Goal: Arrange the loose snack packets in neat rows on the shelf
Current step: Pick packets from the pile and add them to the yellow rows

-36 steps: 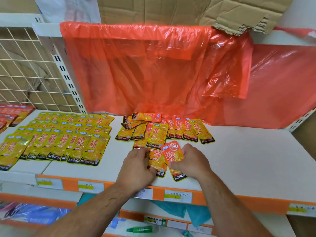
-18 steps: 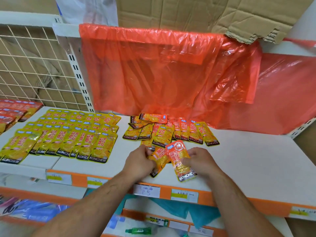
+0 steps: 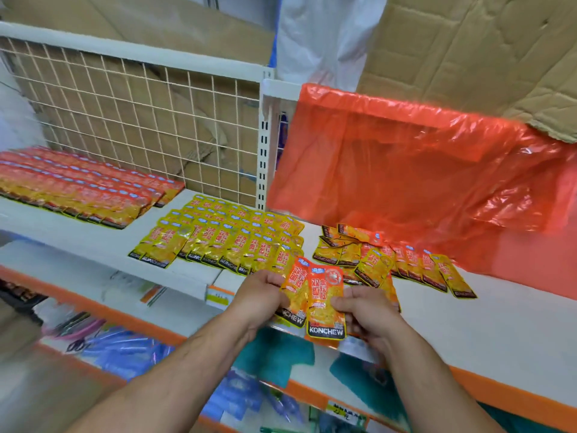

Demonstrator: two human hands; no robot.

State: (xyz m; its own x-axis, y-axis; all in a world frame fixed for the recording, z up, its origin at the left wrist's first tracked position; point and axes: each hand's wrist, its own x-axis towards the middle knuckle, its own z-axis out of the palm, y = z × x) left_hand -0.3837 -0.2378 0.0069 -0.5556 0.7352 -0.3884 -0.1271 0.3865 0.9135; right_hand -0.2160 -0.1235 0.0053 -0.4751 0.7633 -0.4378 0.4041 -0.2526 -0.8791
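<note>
Both hands up at the shelf's front edge. Left hand pinches the left packet by its left side. Right hand pinches the right packet, thumb on its face. Half a second ago the two orange packets splayed apart, the left one tilted low. Now they stand upright side by side, edges overlapping, KONCHEW bands at the bottom. A third may sit behind them; blur hides it.

Loose heap lies at 1 o'clock from the hands, unchanged in its jumble. Yellow rows lie at 11 o'clock. View has swung left since then: red rows now show in full at 10 o'clock, on the adjoining shelf. Orange plastic sheet hangs behind the heap, at 1 o'clock.
</note>
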